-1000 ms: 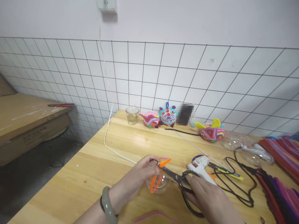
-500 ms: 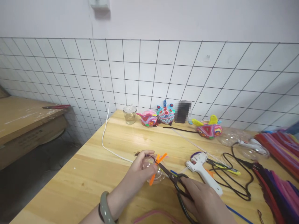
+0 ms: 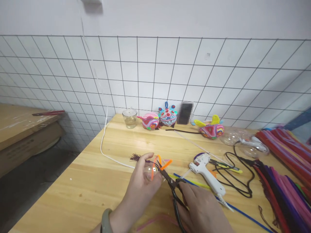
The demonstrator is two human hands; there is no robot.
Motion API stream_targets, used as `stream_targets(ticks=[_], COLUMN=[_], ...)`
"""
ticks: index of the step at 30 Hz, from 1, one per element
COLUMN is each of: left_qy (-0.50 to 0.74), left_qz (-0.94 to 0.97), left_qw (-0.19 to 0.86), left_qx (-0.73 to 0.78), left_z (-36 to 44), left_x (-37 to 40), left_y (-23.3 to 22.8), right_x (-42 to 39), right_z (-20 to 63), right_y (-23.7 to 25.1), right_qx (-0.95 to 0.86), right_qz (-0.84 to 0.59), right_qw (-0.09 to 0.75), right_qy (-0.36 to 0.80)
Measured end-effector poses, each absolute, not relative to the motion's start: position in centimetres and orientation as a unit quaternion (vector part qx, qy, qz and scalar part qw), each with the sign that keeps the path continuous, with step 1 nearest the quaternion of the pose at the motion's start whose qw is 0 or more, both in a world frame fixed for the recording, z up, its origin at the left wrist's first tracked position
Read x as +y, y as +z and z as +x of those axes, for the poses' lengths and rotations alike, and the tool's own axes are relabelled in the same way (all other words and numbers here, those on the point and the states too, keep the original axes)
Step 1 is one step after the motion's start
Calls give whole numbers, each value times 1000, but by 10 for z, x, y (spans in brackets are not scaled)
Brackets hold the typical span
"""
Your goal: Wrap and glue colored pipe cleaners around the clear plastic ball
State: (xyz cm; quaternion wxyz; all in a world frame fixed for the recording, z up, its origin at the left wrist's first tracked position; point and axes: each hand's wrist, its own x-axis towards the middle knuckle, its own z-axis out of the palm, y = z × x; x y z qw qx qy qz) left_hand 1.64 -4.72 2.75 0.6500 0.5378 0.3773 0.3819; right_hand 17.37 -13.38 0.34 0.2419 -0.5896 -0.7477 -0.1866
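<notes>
My left hand [image 3: 147, 176] is closed round a clear plastic ball [image 3: 151, 171], held just above the table. A dark tassel [image 3: 135, 157] sticks out to the left of the fingers. An orange pipe cleaner [image 3: 167, 164] curves over the ball, one end pointing up to the right. My right hand [image 3: 198, 204] grips black-handled scissors [image 3: 172, 183]. Their dark blades are a little apart, with the tips at the orange pipe cleaner beside my left fingers. Whether the blades touch it I cannot tell.
A white glue gun [image 3: 207, 173] and its black cable lie right of my hands. Bundled pipe cleaners [image 3: 279, 191] cover the right side. Along the wall stand a glass cup [image 3: 129, 118], colourful decorated balls [image 3: 168, 117] and a blurred dark rectangle [image 3: 185, 113]. A white cord [image 3: 103, 147] runs at left.
The orange pipe cleaner, straighter before, now loops up over the ball. The scissors' blades have opened slightly. The tassel shows more, and the whole view has shifted a little.
</notes>
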Motion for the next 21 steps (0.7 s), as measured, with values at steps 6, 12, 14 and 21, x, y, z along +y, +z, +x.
stream_targets(ticks=[6,12,14,21], left_qy=[407,421,429,428], left_qz=[567,584,577,543], left_qw=[604,561,559,584], left_qx=[385,409,414,425], left_z=[16,16,17,20], left_x=[-52,-54,-54,-52], left_y=[21,19,19,16], right_x=[-130,-135,-136,-136], right_z=[163,159,159,159], right_y=[12,10,9,5], right_qx=[-742,-745,-749,-759], right_qz=[-579,-583,-588,-576], right_qw=[228,229,223,158], right_qy=[-252,-229,-211,-259])
